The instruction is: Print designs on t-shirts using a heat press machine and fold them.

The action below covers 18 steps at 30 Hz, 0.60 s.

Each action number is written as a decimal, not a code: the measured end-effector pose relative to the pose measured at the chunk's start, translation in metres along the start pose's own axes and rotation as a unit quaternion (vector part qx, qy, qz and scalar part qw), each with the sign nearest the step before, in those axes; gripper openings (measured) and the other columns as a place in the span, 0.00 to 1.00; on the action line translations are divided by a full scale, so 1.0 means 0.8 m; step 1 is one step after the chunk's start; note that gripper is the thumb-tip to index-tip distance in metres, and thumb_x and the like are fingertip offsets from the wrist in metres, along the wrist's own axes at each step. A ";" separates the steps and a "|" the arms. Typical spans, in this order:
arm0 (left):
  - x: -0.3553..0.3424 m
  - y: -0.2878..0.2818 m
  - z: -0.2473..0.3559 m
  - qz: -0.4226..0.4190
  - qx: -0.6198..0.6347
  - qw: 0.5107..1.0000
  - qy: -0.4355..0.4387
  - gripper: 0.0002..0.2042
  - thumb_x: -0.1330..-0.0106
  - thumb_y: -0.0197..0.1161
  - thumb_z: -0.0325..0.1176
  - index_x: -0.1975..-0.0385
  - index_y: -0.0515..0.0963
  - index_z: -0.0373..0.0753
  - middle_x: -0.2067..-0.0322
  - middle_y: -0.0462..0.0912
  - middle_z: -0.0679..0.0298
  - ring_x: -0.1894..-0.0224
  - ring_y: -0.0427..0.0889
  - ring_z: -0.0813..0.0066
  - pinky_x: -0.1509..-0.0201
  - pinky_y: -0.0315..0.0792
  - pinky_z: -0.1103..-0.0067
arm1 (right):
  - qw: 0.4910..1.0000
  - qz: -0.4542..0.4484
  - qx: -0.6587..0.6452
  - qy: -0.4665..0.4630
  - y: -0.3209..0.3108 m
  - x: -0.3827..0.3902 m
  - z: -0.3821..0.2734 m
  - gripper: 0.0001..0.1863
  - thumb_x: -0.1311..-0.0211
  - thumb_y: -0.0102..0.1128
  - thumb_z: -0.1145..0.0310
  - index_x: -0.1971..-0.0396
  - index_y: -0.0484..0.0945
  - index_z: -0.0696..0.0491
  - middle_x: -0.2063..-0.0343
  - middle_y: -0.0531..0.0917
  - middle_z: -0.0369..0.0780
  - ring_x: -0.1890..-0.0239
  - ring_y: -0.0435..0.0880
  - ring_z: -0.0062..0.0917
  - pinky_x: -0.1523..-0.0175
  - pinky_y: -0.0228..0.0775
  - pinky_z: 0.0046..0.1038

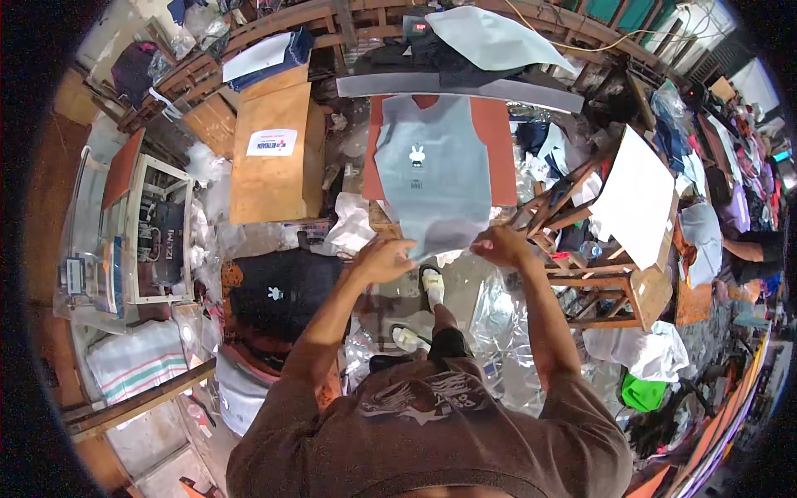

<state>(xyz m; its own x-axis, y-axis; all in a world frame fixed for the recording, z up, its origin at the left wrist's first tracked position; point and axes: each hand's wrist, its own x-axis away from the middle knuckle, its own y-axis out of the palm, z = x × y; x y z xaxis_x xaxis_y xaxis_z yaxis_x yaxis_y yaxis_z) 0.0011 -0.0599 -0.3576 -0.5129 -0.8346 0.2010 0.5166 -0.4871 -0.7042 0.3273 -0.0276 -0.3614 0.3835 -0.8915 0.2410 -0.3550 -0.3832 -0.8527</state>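
A light grey-blue shirt piece lies spread on a reddish-brown flat board, with a small white rabbit print near its middle. Its lower part hangs past the board's near edge toward me. My left hand is closed at the left corner of the hem, fingers pinching the cloth. At the right corner, my right hand also pinches the hem between thumb and fingers. The hem is lifted between both hands. Beside my left forearm lies a black shirt piece with a similar white print.
Beyond the board runs a long grey bar, with pale cloth heaped behind it. A cardboard box stands to the left. On the right, a white sheet leans over a wooden stool. Clear plastic litters the floor. Another person's arm shows far right.
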 end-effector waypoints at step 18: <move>-0.384 -0.117 -0.194 0.309 -0.086 0.907 -0.272 0.15 0.35 0.58 0.45 0.60 0.82 0.41 0.62 0.84 0.52 0.59 0.82 0.48 0.53 0.74 0.59 | 0.959 0.223 -0.154 0.084 -0.017 -0.399 0.165 0.17 0.39 0.60 0.62 0.53 0.79 0.55 0.61 0.84 0.50 0.58 0.83 0.45 0.54 0.75 0.37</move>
<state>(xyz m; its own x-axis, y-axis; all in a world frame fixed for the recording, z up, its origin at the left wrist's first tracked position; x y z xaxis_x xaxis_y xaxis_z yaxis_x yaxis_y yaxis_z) 0.0038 0.2823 -0.4590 0.2759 -0.9612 0.0050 0.4510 0.1248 -0.8838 0.3221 0.2942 -0.4882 0.0023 -0.9997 -0.0229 -0.6963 0.0149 -0.7176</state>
